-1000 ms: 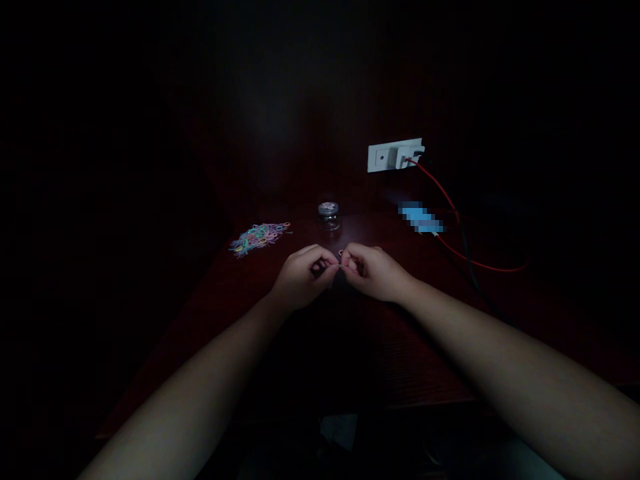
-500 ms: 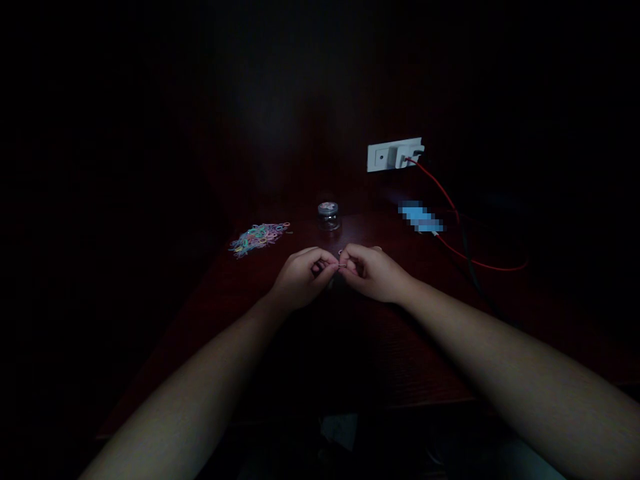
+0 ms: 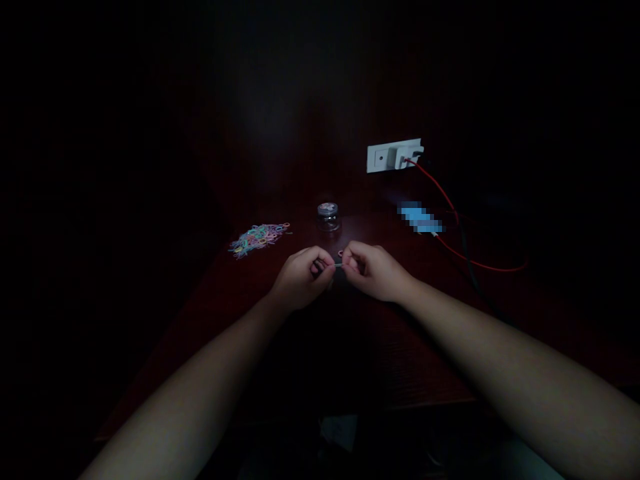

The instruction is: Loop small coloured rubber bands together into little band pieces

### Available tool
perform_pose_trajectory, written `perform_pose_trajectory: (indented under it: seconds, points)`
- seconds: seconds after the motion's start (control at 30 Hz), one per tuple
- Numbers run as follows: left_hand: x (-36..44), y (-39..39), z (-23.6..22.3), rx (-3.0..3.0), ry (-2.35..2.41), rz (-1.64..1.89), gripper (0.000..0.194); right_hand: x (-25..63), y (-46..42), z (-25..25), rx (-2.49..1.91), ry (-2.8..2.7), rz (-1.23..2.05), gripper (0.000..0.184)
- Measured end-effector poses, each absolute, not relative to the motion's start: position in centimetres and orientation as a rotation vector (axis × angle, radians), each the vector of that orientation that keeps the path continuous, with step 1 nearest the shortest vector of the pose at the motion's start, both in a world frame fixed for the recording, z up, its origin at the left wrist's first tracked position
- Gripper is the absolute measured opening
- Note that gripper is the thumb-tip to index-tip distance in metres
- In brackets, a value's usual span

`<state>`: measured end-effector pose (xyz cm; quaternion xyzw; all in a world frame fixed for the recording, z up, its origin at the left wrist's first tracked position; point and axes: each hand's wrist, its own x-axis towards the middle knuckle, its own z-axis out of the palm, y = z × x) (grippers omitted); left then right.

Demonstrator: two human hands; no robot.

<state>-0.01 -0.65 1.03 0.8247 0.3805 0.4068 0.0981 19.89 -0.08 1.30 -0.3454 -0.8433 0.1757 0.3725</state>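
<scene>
Through the head camera I am holding both hands close together over the dark reddish bench (image 3: 225, 320), low in front of me. The left hand (image 3: 303, 277) is pinching one end of a thin pale strand (image 3: 339, 265), thumb and forefinger clamped on it. The right hand (image 3: 375, 270) is gripping the other end the same way, so each grip is standing together on the strand rather than apart. The strand is spanning the narrow gap between the two hands, running nearly level; its ends are hiding inside the fingers, so I am not managing to tell whether it is a loop. A small pinkish ring (image 3: 341, 253) is showing just beyond the right fingers, and I cannot tell whether they are touching it.

Past the left hand, a loose pile of small coloured bands (image 3: 260, 239) is lying spread on the bench. A clear lidded jar (image 3: 328, 217) is standing upright beyond the gap, near both hands and touching neither. Further right, a pixelated blue patch (image 3: 420, 218) is covering some object, and a red cable (image 3: 493, 269) is curving round from there. A white plug (image 3: 401, 158) is sitting in the wall socket (image 3: 380, 159), with the red cable coming off it. A dark cable (image 3: 465, 247) is hanging beside it and passing behind my right forearm (image 3: 480, 333).
</scene>
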Motion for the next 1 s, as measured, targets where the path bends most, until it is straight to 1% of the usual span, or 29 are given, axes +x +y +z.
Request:
perform_pose_trajectory:
  seconds: [0.2,0.37,0.53,0.63,0.83,1.0]
  points:
    - [-0.09,-0.77,1.09,2.443,1.094,1.134,0.004,19.90,-0.15,1.29,-0.888,-2.141,0.461,0.003]
    - [-0.07,-0.92,1.26,2.466,1.042,1.159,0.017,19.86,-0.03,1.14,-0.860,-2.143,0.475,0.003]
    - [0.13,-0.80,1.20,2.479,1.063,1.182,0.007,19.89,-0.03,1.16,-0.856,-2.161,0.456,0.003]
    - [0.16,-0.74,1.16,2.477,1.087,1.181,0.004,19.92,-0.08,1.21,-0.868,-2.157,0.450,0.003]
    - [0.10,-0.62,0.90,2.444,1.129,1.200,0.007,19.87,-0.04,1.01,-0.856,-2.149,0.487,0.007]
    - [0.20,-0.61,0.94,2.425,1.133,1.226,0.008,19.83,0.01,1.01,-0.837,-2.150,0.483,0.003]
